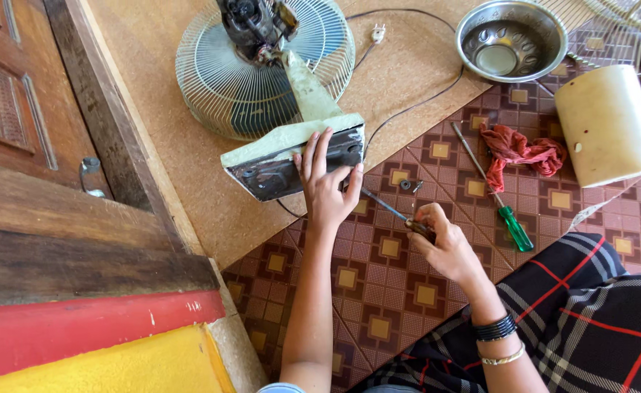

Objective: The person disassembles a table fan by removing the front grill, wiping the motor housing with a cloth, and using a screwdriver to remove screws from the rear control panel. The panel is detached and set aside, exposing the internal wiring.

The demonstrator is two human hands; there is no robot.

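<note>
A dismantled table fan [262,65] lies on its wire grille, motor up, with its pale green base [277,156] tipped toward me. My left hand [325,188] rests flat on the dark underside of that base, fingers spread. My right hand [440,244] grips the handle of a screwdriver [384,204] whose metal shaft points up-left at the base's lower right corner. Two small dark fasteners [409,185] lie on the patterned floor just right of the base.
A green-handled screwdriver [501,204] and a red rag [520,153] lie on the tiles at right. A steel bowl [511,38], a cream cylinder cover [608,124] and another wire grille [619,22] sit beyond. A wooden door [29,124] stands left. The power cord [415,102] crosses the board.
</note>
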